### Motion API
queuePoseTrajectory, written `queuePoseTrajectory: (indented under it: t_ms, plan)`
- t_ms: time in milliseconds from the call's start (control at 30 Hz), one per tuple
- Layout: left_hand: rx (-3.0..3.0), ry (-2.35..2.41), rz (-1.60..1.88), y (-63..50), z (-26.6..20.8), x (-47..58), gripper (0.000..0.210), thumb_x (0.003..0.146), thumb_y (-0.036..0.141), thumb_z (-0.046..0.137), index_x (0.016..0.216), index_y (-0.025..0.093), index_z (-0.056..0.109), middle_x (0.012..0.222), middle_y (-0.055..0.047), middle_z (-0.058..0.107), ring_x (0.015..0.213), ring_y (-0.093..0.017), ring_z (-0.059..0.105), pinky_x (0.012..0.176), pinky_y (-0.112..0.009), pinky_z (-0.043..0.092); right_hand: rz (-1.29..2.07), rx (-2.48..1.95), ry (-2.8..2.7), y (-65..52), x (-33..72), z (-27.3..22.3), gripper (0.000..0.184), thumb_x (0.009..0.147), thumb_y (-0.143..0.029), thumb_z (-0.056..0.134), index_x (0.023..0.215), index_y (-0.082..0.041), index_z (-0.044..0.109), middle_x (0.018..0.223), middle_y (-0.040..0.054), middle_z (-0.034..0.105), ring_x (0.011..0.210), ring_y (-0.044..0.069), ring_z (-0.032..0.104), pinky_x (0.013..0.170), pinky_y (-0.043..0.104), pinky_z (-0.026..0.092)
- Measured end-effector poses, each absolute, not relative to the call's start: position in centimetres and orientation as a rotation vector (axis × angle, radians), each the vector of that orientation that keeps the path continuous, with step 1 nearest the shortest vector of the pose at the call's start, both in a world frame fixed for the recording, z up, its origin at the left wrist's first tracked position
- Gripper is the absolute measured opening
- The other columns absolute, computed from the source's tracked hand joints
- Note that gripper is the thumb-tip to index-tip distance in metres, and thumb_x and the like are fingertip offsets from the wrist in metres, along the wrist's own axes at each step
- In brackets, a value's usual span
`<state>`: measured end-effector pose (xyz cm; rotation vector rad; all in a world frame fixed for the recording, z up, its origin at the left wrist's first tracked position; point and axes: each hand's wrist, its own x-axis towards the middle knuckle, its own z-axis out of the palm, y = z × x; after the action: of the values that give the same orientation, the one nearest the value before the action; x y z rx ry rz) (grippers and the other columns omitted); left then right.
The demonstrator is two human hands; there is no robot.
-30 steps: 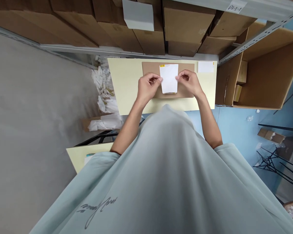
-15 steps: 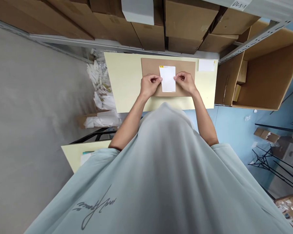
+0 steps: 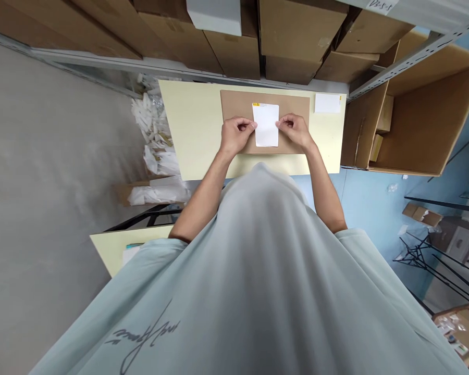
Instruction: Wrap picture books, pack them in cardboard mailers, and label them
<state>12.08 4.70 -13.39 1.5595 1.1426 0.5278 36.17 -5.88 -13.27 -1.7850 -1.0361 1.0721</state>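
Note:
A white label (image 3: 266, 126) with a small yellow mark at its top left is over a flat brown cardboard piece (image 3: 293, 147). My left hand (image 3: 235, 133) pinches the label's left edge between thumb and forefinger. On the opposite edge, my right hand (image 3: 296, 130) has the same pinch. Whether the label touches the cardboard or hovers just above it, I cannot tell. The cardboard lies on a pale yellow table (image 3: 195, 130). Another white label or stack of labels (image 3: 327, 103) lies at the table's far right corner.
Cardboard boxes (image 3: 300, 31) fill a metal shelf behind the table. A large open carton (image 3: 418, 120) stands to the right. White plastic bags (image 3: 156, 125) are heaped at the left. A second yellow table (image 3: 113, 247) is at lower left.
The whole view has shifted slightly, so everything sits a little further left. Both hands keep their pinch on the label, which stays at about the same place over the cardboard.

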Motion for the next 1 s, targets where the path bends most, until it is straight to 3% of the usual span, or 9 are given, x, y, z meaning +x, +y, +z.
queuePoseTrajectory:
  t_ms: [167,500,667,1000]
  plan:
    - [1.556,1.144,0.523,4.6,-13.1,12.2,0.015,0.089,0.036,0.087,0.087,0.023,0.080,0.094,-0.005,0.081,0.083,-0.019,0.065,0.080,-0.034,0.058,1.080,-1.779,-1.034,-5.8,36.1,-12.8,0.055,0.089,-0.077,0.090,0.089,-0.026,0.071,0.102,0.0058,0.077,0.096,0.023,0.068,0.099,0.045,0.063]
    - [1.569,1.164,0.529,4.3,-13.6,12.1,0.011,0.088,0.032,0.086,0.085,0.024,0.078,0.096,-0.005,0.081,0.081,-0.019,0.064,0.083,-0.036,0.058,1.006,-1.857,-0.994,-6.0,35.0,-12.3,0.039,0.094,-0.058,0.094,0.085,-0.028,0.070,0.102,0.0054,0.074,0.100,0.025,0.069,0.102,0.047,0.065]
    - [1.577,1.174,0.542,4.1,-13.7,12.4,0.011,0.089,0.032,0.086,0.085,0.025,0.078,0.095,-0.005,0.079,0.080,-0.019,0.064,0.085,-0.037,0.058,0.965,-1.895,-1.017,-6.1,34.6,-12.3,0.038,0.098,-0.058,0.090,0.088,-0.028,0.069,0.103,0.0054,0.074,0.098,0.024,0.067,0.103,0.046,0.063]
    - [1.641,1.191,0.536,3.7,-13.7,12.8,0.012,0.079,0.018,0.086,0.086,0.025,0.080,0.090,-0.002,0.076,0.079,-0.019,0.062,0.092,-0.039,0.058,0.922,-1.932,-0.969,-6.3,33.6,-11.6,0.033,0.100,-0.051,0.087,0.087,-0.028,0.066,0.101,0.0040,0.074,0.095,0.023,0.065,0.106,0.046,0.063]
